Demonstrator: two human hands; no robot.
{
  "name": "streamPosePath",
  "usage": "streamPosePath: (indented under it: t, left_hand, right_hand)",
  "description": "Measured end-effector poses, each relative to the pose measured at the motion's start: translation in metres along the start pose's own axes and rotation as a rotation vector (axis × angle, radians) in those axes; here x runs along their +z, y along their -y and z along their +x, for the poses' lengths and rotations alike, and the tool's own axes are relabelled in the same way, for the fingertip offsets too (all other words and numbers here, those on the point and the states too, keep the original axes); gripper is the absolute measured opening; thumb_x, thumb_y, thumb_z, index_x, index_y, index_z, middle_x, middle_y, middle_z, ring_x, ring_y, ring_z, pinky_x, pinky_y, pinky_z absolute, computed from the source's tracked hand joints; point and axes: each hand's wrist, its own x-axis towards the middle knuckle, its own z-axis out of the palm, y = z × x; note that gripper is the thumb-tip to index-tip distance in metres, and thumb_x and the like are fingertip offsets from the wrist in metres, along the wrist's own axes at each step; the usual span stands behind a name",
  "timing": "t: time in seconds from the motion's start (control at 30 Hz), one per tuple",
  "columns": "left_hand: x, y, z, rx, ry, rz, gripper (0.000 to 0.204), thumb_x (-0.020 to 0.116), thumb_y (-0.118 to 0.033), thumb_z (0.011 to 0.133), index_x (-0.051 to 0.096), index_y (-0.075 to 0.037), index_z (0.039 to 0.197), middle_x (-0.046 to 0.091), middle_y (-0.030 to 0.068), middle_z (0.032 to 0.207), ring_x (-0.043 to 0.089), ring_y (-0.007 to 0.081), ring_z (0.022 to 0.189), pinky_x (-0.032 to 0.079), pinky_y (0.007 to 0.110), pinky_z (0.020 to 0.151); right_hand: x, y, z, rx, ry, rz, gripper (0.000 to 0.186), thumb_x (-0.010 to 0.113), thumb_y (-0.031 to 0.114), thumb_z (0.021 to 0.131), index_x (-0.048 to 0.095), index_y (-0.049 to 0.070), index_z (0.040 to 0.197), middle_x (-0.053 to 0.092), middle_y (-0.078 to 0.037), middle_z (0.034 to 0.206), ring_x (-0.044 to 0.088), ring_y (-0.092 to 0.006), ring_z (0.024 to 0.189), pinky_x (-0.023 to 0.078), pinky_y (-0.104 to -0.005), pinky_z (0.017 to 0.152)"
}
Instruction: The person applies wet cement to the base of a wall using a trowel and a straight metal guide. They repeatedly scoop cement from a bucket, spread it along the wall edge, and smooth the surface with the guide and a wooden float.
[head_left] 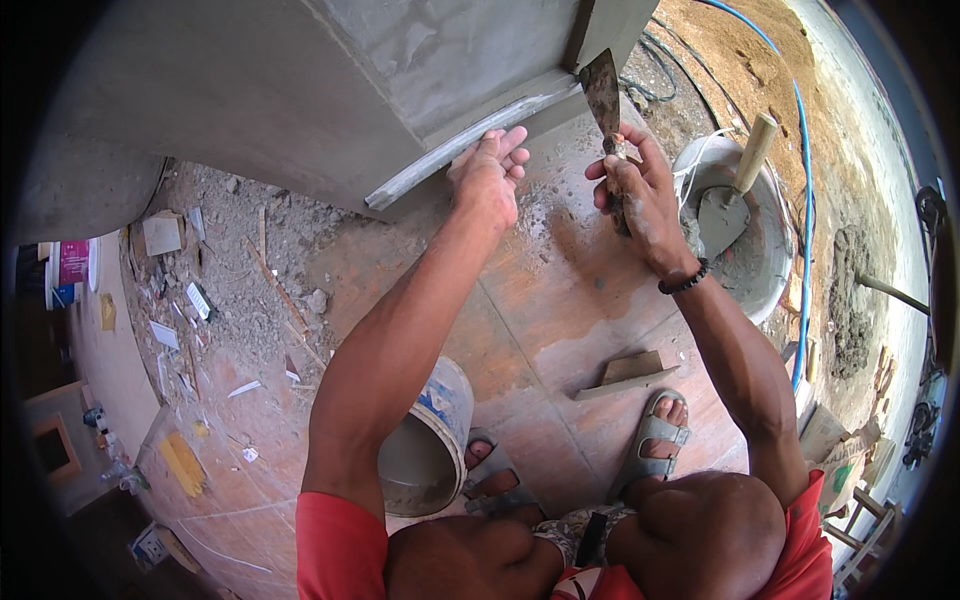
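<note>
My left hand [488,172] presses a long grey straightedge strip [470,145] against the foot of a freshly plastered grey wall [300,90]. My right hand [640,195] grips a mortar-caked pointed trowel [603,95], blade up, its tip near the wall's corner just right of the strip. A black bead bracelet sits on my right wrist. I squat, both sandalled feet on the wooden board below.
A white tub of wet mortar [745,240] with a wooden-handled scoop [740,185] stands right of my right hand. A wooden float [628,375] lies by my right foot, a bucket [430,440] by my left. Rubble and scraps [210,300] lie left; a blue hose [803,200] runs right.
</note>
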Motion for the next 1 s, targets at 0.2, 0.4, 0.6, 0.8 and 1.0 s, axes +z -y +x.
streamPosePath:
  t: [0.2,0.4,0.6,0.8,1.0]
  left_hand:
    - [0.001,0.000,-0.002,-0.007,-0.006,-0.003,0.025,0.048,-0.018,0.099,0.050,0.000,0.116,0.064,0.0157,0.114,0.058,0.0207,0.080,0.045,0.029,0.067]
    - [0.000,0.002,0.001,-0.005,0.011,-0.008,0.025,0.048,-0.018,0.099,0.050,0.000,0.116,0.064,0.0156,0.115,0.058,0.0206,0.080,0.045,0.029,0.068]
    - [-0.002,0.002,0.002,-0.012,0.000,-0.007,0.024,0.048,-0.019,0.099,0.050,-0.003,0.116,0.065,0.0136,0.112,0.058,0.0205,0.081,0.044,0.030,0.068]
    - [-0.001,0.001,0.000,-0.003,-0.004,0.005,0.023,0.048,-0.020,0.098,0.051,-0.005,0.116,0.067,0.0112,0.110,0.057,0.0202,0.081,0.043,0.030,0.069]
    - [-0.003,0.003,0.000,0.011,-0.001,0.010,0.024,0.053,-0.021,0.097,0.051,-0.007,0.116,0.066,0.0106,0.104,0.056,0.0201,0.078,0.041,0.030,0.062]
  right_hand:
    - [0.004,0.002,-0.005,-0.021,0.013,-0.067,0.045,0.049,0.016,0.091,0.039,0.003,0.133,0.059,-0.006,0.083,0.054,-0.0083,0.059,0.041,-0.0208,0.048]
    - [0.009,0.011,-0.010,0.011,0.056,-0.154,0.045,0.050,0.014,0.090,0.041,0.002,0.132,0.057,-0.005,0.080,0.052,-0.0082,0.059,0.041,-0.0212,0.050]
    - [0.011,0.017,-0.018,0.117,0.258,0.010,0.043,0.050,0.012,0.091,0.042,0.003,0.132,0.059,-0.006,0.080,0.053,-0.0088,0.057,0.041,-0.0212,0.051]
    - [0.009,0.007,-0.016,0.067,0.258,0.124,0.041,0.048,0.012,0.093,0.041,0.006,0.132,0.060,-0.006,0.083,0.053,-0.0088,0.058,0.041,-0.0212,0.051]
    - [0.027,-0.029,-0.006,-0.204,0.164,-0.263,0.043,0.052,0.008,0.090,0.045,0.004,0.132,0.060,-0.012,0.101,0.057,-0.0167,0.083,0.047,-0.0310,0.076]
